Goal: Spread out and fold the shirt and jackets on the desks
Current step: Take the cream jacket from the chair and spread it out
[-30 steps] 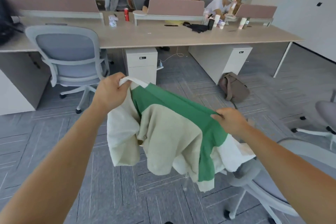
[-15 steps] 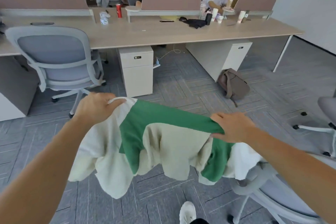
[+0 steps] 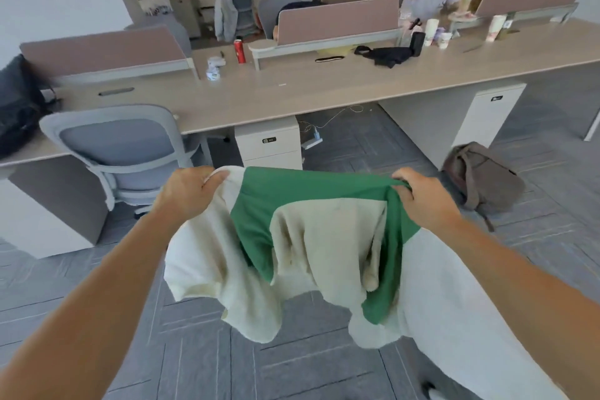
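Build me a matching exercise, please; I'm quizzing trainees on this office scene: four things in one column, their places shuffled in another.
Things:
1 green and cream garment
2 red can
3 brown backpack
4 grey chair

Places:
A slumped on the floor, right
B standing on the desk
C gripped at its top edge by the left hand and right hand
D drawn up to the desk's near edge, left

Pairs: 1-C, 2-B, 3-A, 4-D
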Available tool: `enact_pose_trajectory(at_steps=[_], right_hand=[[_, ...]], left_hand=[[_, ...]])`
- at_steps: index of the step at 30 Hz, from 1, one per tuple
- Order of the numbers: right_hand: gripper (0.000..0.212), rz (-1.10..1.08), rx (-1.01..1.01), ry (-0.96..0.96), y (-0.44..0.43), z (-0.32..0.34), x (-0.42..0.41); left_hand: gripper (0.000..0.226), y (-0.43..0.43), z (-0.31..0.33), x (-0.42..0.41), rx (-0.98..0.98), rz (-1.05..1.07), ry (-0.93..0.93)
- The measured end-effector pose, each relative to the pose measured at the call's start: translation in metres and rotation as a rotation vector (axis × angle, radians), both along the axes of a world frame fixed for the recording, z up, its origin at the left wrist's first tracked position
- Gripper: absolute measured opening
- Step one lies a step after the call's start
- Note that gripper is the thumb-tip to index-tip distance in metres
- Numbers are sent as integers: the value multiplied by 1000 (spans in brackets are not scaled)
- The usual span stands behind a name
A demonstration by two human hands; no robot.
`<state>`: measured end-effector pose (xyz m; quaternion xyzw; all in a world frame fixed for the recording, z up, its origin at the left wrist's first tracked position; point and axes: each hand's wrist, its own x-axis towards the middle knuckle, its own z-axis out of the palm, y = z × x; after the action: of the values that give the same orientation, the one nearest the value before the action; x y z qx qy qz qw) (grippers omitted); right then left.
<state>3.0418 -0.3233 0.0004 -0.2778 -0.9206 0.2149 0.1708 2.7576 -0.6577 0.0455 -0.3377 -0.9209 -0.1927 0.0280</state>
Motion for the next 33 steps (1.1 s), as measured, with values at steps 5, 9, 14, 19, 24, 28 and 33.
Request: enact_pose_trajectory(at_steps=[5, 9, 14, 19, 24, 28, 33], right_hand=[[17, 24, 78, 76, 79, 1, -61], [22, -3, 96, 57, 134, -3, -117], [45, -90, 77, 110, 204, 26, -185], [53, -111, 188, 166, 275, 58, -252], [47, -144, 272, 216, 354, 72, -307], [47, -140, 305, 219, 430, 87, -361], [42, -14, 371, 251, 534, 98, -439]], left_hand=[[50, 65, 2, -47, 37, 25, 21], [53, 128, -6, -98, 86, 46, -30], [50, 228, -6, -166, 233, -25, -83], [55, 330, 14, -249, 330, -50, -170], [54, 413, 33, -311, 403, -68, -166], [55, 477, 44, -366, 380, -65, -24], [57, 566, 57, -421, 423, -20, -1]])
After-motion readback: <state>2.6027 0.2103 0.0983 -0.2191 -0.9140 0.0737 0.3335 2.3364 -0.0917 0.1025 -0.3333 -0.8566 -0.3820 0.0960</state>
